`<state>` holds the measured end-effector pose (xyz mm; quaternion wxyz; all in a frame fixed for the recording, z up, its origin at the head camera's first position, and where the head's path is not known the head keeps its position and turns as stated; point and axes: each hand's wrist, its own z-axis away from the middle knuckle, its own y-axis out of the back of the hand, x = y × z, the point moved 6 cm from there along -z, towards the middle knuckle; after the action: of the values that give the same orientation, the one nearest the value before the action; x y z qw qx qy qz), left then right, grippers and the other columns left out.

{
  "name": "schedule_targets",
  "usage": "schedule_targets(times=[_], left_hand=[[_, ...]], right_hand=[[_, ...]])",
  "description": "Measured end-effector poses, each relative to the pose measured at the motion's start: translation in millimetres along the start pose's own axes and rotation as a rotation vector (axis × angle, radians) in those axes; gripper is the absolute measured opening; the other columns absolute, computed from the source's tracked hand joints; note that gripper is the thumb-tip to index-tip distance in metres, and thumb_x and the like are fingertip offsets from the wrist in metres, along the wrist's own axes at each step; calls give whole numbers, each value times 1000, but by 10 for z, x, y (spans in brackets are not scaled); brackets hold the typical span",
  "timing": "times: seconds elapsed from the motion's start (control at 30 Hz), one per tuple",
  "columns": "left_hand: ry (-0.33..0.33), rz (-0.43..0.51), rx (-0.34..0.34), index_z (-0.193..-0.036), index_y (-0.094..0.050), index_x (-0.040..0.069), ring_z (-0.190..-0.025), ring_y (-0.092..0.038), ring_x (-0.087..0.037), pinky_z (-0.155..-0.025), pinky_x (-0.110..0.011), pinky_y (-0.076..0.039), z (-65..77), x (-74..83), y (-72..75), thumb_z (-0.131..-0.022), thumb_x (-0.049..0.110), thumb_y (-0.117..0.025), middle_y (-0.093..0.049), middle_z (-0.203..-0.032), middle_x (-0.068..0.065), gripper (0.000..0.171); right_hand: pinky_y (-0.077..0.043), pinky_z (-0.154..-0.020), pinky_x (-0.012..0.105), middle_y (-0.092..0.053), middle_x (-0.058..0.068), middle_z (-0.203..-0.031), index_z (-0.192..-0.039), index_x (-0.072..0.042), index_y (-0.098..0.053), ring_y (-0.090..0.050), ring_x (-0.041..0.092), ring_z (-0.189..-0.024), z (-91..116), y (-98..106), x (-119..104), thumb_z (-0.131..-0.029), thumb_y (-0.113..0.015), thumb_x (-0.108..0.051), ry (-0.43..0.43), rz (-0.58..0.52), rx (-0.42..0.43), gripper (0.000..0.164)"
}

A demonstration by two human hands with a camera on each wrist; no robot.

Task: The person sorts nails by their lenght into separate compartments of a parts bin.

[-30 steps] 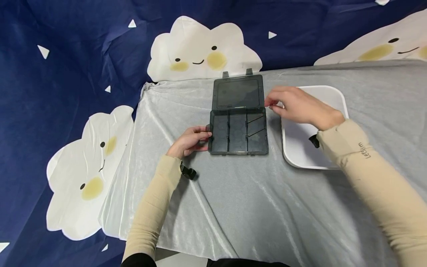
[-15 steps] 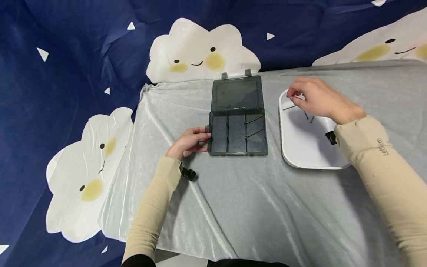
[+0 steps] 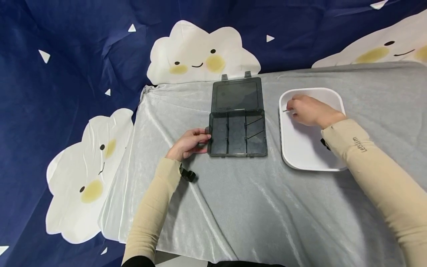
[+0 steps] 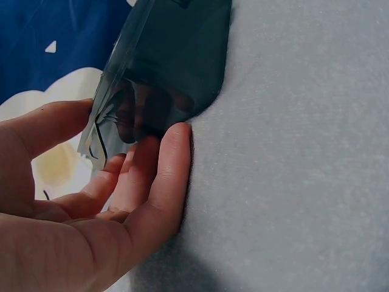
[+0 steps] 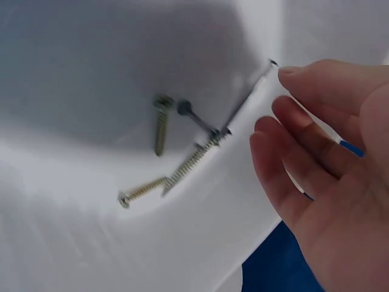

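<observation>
My left hand grips the left side of a smoky, see-through compartment box, thumb at the upper edge and fingers at the lower part. In the left wrist view the same hand shows against the box wall. The box's lid is flipped up at the back. My right hand is down inside a white bin. In the right wrist view its thumb and fingers sit spread close to the end of a long thin nail. Several screws lie beside the nail.
Thin dividers split the box into compartments, with two slanted nails in the right column. Grey cloth covers the table. A dark blue curtain with printed clouds hangs behind and at the left.
My right hand has moved from the box's right edge to over the bin, then down into it among the fasteners. My left hand has kept its grip on the box.
</observation>
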<state>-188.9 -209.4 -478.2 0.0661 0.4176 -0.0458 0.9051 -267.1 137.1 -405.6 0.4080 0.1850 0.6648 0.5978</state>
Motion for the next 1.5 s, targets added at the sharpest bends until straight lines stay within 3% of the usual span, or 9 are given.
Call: schedule_targets(times=[0.57,1.0,1.2,1.5], left_hand=[[2,7,-5,-128,-52,4,-90,-58,-13,-62,-27,-59,10,-21,-21,-93,12,-63,-57,-101,-5,37],[2,4,-3,-128,-52,4,-88,-59,-12,-61,-27,-58,4,-17,-14,-92,12,-64,-58,-100,-5,38],[3,7,-1,-128,-52,4,-88,-59,-12,-61,-27,-59,-2,-14,-1,-92,11,-63,-58,-100,-5,38],[-5,7,3,-128,-51,3,-88,-59,-12,-61,-26,-58,4,-5,-4,-93,10,-63,-58,-99,-5,38]], right_hand=[[-43,-94,54,-53,24,-104,-91,0,-61,-53,42,-101,-66,-188,63,-83,-56,4,-93,28,-19,10],[-48,-70,48,-58,12,-85,-86,-7,-56,-56,29,-78,-30,-215,34,-84,-61,1,-150,23,-105,10],[-43,-61,40,-57,7,-79,-86,-10,-54,-52,25,-71,-2,-244,6,-77,-64,-2,-178,12,-172,15],[-39,-59,37,-55,6,-77,-84,-12,-53,-50,23,-69,30,-293,20,-72,-64,-3,-227,9,-221,18]])
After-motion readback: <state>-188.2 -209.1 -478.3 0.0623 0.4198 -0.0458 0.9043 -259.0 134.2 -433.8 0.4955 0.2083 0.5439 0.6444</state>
